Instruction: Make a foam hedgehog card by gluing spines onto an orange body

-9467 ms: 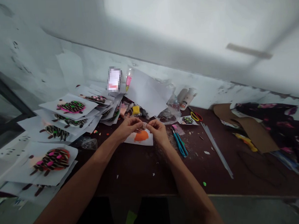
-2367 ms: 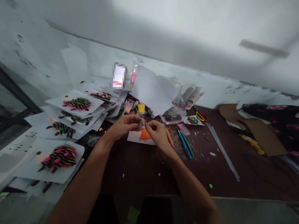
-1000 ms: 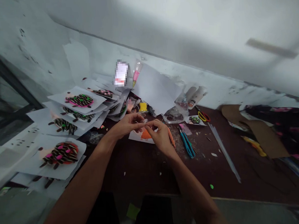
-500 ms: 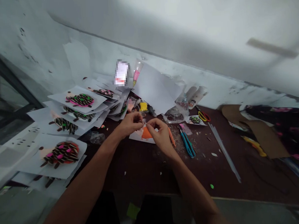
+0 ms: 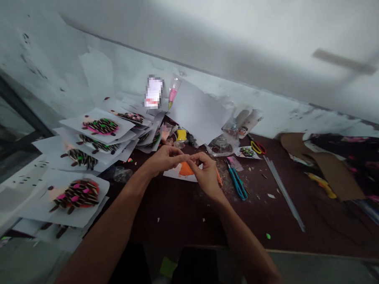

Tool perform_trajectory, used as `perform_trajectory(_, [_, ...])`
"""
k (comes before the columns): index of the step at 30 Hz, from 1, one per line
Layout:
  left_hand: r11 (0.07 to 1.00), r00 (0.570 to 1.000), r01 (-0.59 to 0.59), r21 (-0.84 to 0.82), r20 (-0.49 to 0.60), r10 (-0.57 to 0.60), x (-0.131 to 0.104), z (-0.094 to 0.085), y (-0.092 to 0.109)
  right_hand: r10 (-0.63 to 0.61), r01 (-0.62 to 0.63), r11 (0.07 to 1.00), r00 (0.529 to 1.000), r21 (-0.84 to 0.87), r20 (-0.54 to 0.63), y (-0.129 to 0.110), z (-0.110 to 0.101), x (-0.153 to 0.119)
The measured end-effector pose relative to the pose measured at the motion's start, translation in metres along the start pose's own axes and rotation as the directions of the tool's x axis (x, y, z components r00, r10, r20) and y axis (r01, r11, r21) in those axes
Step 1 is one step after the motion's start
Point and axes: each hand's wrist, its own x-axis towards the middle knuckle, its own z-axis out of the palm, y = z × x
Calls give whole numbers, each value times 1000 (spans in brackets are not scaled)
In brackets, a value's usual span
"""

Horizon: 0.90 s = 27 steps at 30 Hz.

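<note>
A white sheet with an orange shape lies on the dark table, partly under my hands. Above it my left hand and my right hand meet at the fingertips. Both are closed in a pinch, and whatever is between the fingers is too small to make out. Just right of my right hand is an orange stick-like piece, with blue-handled scissors farther right.
Sheets with hedgehog figures are stacked at the left. A phone leans by the wall. Red-and-yellow scissors, clear sticks, a yellow tool and brown cardboard lie at the right.
My hands have come together; the fingertips were apart and now touch. My left hand's fingers have moved right, over the top of the orange shape.
</note>
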Motion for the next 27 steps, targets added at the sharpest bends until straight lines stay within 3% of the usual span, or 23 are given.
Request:
perform_trajectory(6, [998, 1000, -8, 55, 30, 6, 0, 0, -4, -56, 55, 997, 998, -58, -6, -5, 0, -1])
perform_trajectory(14, [998, 1000, -14, -58, 25, 16, 2, -3, -5, 12, -17, 994, 999, 108, 47, -8, -2, -2])
perform_trajectory(21, [1000, 999, -9, -24, 45, 10, -1, -1, -1, 118, -122, 971, 992, 205, 32, 4, 0, -3])
perform_trajectory(27, [999, 997, 34, 23, 73, -35, -2, 1, -1, 63, -61, 993, 998, 104, -19, 0, -3, -6])
